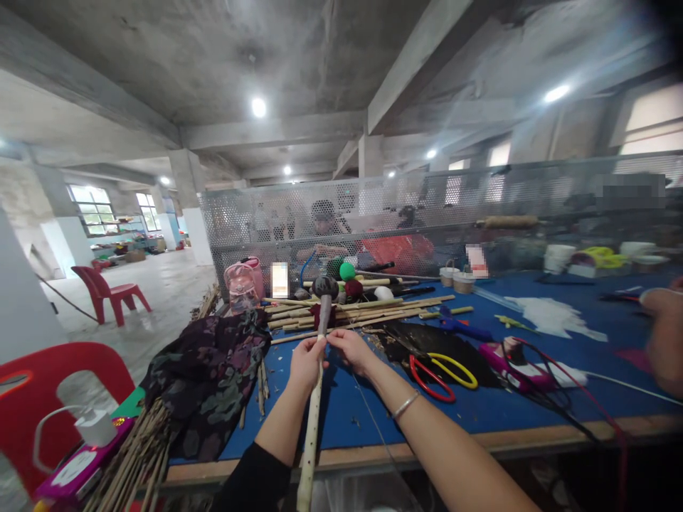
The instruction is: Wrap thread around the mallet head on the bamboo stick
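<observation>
My left hand [305, 361] is closed around a long pale bamboo stick [312, 427] that runs from the bottom edge up to a dark felt ball head [325, 288]. My right hand [349, 348] pinches the stick just beside the left hand, at a wrapped grey section below the head. A thin thread [373, 419] trails down from the right hand. A bracelet [405, 405] sits on my right wrist.
A blue-topped workbench [533, 412] holds a pile of bamboo sticks [363, 313], red and yellow scissors [442, 373], a glue gun [506, 359], coloured balls [348, 272] and cups. A dark floral cloth [208, 377] lies at left. Mesh screen [427, 206] behind, people beyond. Another person's hand [664, 334] at right. Red chairs [107, 291] left.
</observation>
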